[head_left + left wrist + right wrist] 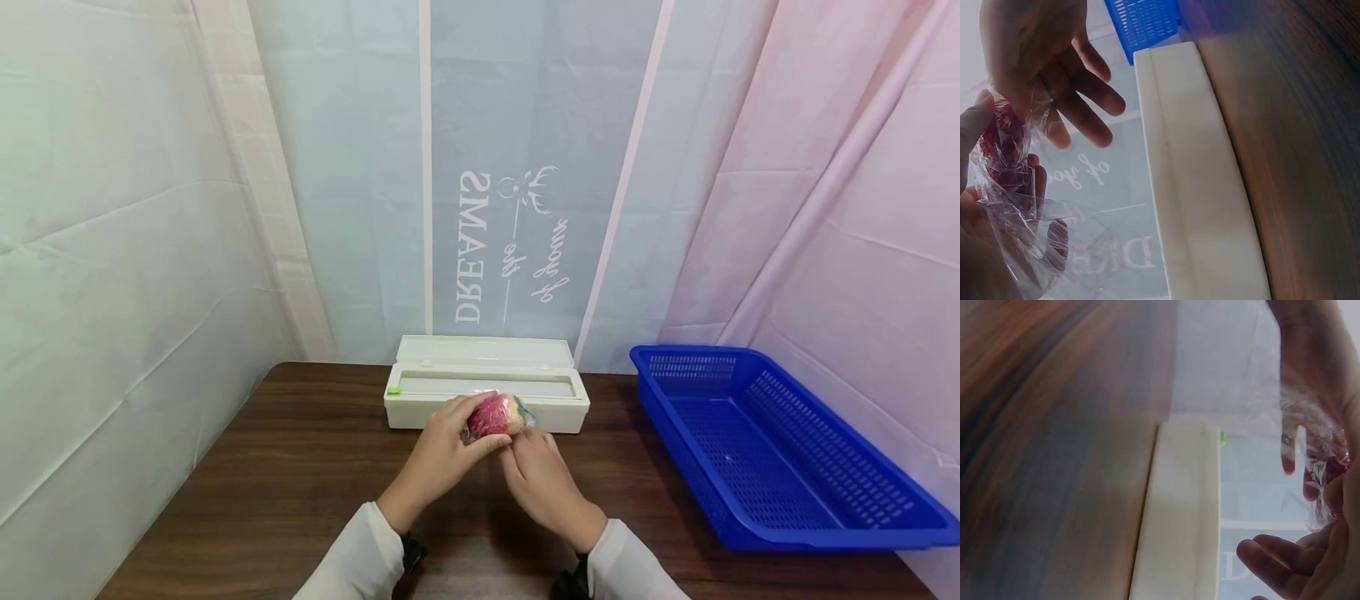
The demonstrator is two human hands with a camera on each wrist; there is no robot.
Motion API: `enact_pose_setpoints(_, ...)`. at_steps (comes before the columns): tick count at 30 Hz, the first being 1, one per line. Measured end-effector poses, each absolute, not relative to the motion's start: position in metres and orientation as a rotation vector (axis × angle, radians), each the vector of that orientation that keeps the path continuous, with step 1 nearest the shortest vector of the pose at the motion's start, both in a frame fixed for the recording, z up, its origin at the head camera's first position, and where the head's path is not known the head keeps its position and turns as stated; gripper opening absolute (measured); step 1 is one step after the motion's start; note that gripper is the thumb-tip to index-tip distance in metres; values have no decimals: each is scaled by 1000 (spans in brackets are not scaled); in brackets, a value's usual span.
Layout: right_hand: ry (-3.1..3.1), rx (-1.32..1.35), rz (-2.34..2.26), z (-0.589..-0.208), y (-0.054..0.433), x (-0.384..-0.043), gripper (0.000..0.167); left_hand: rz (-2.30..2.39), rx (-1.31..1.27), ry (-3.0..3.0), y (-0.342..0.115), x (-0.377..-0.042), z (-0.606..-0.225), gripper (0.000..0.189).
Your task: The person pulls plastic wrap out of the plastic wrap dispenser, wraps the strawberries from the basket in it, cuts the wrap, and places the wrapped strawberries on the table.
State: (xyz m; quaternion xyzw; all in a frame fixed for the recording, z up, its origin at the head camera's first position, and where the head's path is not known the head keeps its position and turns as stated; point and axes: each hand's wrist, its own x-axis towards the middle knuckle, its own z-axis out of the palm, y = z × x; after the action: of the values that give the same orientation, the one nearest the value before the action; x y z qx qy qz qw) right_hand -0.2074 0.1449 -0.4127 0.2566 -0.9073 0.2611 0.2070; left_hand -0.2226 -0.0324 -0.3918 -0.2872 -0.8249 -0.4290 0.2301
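A rounded red object (491, 417) with a cream and green end is wrapped in clear plastic wrap (1019, 231); its exact kind cannot be made out. My left hand (438, 450) grips it from the left, thumb in front and fingers behind. At its right end, my right hand (543, 483) pinches the wrap, the other fingers stretched out loosely in the left wrist view. Loose film trails below the object in that view. Just behind both hands stands a white plastic-wrap dispenser (483, 414), its lid (483, 350) raised and a green slider (393, 390) at its left end.
A blue perforated plastic basket (772, 533) stands on the right of the dark wooden table (300, 500). Pale curtains hang on both sides, and a printed cloth (525, 100) hangs behind the dispenser.
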Motion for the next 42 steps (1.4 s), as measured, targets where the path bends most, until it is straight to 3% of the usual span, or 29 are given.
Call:
enact_pose_setpoints(6,-2630,718,866,-406,139,-205,38,-1177,-813,-2237,-31,-221,-391,58)
enact_pose_setpoints(16,-2678,856,647,-411,133,-205,30,-1092,-871,-2258,-30,-221,-392,63)
enact_pose_setpoints(23,-2666,816,805,-408,141,-211,43,-1108,-853,-2238,-40,-222,-383,63)
enact_pose_setpoints(29,-2567,752,1057,-402,154,-219,40,-1160,-837,-2267,-44,-223,-380,63)
enact_pose_setpoints(34,-2371,726,1127,-393,162,-223,58,-1191,-833,-2271,-47,-225,-378,61)
enact_pose_setpoints(42,-2033,869,1104,-387,168,-226,53,-1210,-856,-2259,-50,-225,-379,59)
